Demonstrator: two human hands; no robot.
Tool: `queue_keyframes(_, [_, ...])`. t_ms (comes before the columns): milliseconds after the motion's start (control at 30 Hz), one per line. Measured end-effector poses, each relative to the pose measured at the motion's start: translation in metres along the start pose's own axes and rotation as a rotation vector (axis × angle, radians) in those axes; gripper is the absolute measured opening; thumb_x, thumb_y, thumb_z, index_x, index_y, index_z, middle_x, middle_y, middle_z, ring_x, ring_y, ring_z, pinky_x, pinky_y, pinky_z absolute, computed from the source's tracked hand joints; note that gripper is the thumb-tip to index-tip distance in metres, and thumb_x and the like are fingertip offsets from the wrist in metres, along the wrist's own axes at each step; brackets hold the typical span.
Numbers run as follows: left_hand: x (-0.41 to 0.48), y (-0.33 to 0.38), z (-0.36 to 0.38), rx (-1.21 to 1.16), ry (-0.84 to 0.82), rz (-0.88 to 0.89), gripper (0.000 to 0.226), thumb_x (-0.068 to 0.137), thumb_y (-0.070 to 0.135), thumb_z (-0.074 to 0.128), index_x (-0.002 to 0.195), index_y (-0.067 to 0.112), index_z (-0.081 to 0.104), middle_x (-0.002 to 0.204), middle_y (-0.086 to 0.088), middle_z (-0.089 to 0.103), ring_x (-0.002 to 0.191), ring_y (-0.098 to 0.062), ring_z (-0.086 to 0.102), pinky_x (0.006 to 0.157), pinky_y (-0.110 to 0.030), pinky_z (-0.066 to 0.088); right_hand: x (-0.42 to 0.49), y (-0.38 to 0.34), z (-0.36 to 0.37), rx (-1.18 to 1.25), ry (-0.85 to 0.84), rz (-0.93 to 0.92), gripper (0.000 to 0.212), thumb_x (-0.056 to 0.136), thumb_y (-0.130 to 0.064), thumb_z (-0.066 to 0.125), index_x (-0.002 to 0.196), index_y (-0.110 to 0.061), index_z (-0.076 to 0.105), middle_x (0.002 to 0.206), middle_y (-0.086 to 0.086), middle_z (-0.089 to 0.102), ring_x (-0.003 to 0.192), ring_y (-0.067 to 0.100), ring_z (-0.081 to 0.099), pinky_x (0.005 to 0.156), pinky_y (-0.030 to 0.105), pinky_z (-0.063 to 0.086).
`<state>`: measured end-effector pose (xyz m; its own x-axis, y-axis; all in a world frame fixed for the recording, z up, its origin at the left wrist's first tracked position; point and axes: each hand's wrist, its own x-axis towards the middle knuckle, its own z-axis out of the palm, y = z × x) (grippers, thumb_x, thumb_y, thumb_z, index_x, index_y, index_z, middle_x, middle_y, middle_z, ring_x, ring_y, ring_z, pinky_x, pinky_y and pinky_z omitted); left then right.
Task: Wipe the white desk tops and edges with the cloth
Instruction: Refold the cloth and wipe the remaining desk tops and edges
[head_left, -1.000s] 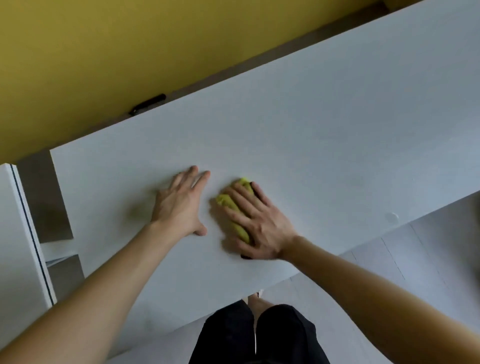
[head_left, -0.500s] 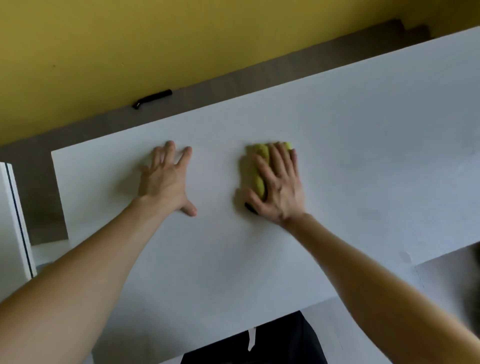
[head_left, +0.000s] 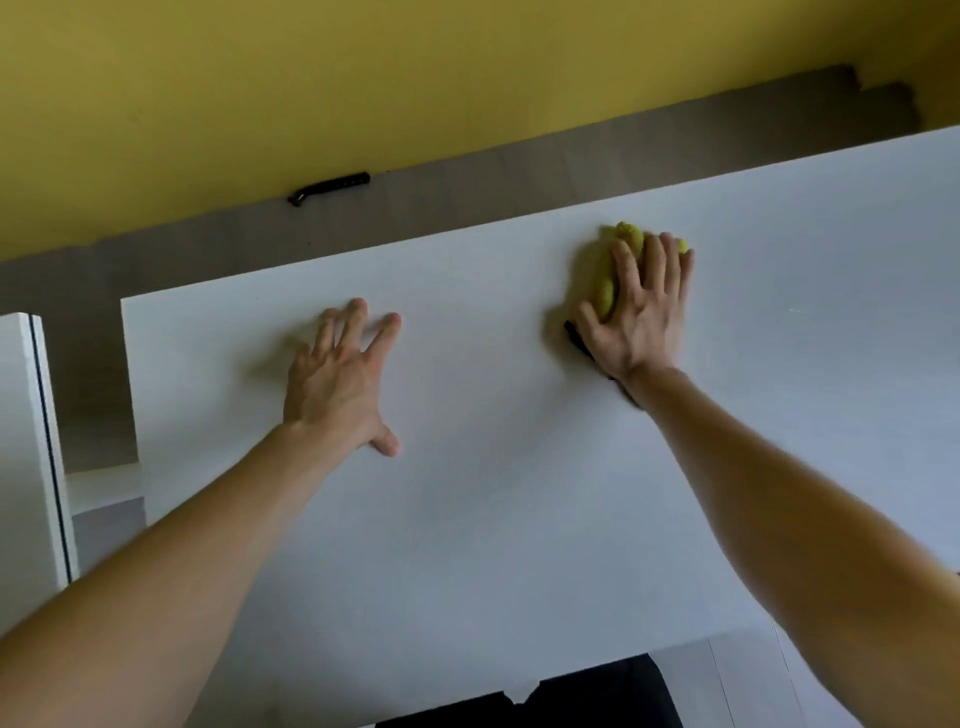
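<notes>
Fingers (head_left: 385, 330) of the left hand (head_left: 332, 389) lie spread on the worktop (head_left: 467, 545) as a brace, and the right hand (head_left: 641, 322) presses the yellow cloth (head_left: 605, 291) flat-fingered, now slid up near the back edge, so the far strip's probably getting covered.

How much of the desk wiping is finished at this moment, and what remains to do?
Done: hard to tell; the white desk top shows no streaks or damp marks. In hand: the right hand presses the yellow-green cloth flat on the top near its far edge, while the left hand rests flat on it. Left: probably the edges, since the cloth lies on the top only.
</notes>
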<state>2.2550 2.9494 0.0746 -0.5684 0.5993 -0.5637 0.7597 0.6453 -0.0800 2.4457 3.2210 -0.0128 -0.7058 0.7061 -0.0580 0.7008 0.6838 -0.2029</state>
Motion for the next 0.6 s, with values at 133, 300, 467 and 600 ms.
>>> queue_keyframes(133, [-0.001,0.000,0.001,-0.049,-0.011,-0.029,0.164,0.048,0.062,0.104,0.170,0.043,-0.005,0.179,0.002,-0.018,0.168,-0.030,-0.005,0.125,-0.054,0.034,-0.073,-0.122,0.026,0.098,-0.109,-0.500,0.086,0.090,-0.060,0.063,0.160,-0.012,0.050,0.167,0.027,0.040,0.162,0.049,0.023,0.132,0.065,0.010])
queue_keyframes(300, [0.002,0.003,0.002,-0.034,-0.019,-0.046,0.167,0.047,0.062,0.104,0.170,0.042,-0.007,0.180,0.001,-0.019,0.168,-0.030,-0.007,0.130,-0.053,0.030,-0.060,-0.112,0.022,0.104,-0.170,-0.818,0.087,0.093,-0.069,0.056,0.164,-0.020,0.045,0.171,0.018,0.038,0.164,0.039,0.023,0.134,0.060,0.010])
queue_keyframes(467, [0.002,0.001,0.005,-0.025,-0.049,-0.052,0.170,0.050,0.064,0.102,0.168,0.042,-0.017,0.178,0.002,-0.026,0.168,-0.028,-0.013,0.132,-0.054,0.026,0.020,0.045,-0.005,0.077,-0.014,-0.184,0.084,0.087,-0.063,0.055,0.160,-0.020,0.048,0.164,0.020,0.042,0.161,0.042,0.026,0.131,0.065,0.013])
queue_keyframes(600, [0.003,0.002,0.004,-0.006,-0.058,-0.049,0.170,0.052,0.066,0.101,0.168,0.040,-0.020,0.178,0.000,-0.027,0.168,-0.029,-0.014,0.133,-0.052,0.024,0.034,0.011,0.002,0.047,0.013,0.073,0.084,0.088,-0.055,0.056,0.160,-0.014,0.046,0.169,0.024,0.035,0.162,0.045,0.022,0.132,0.066,0.008])
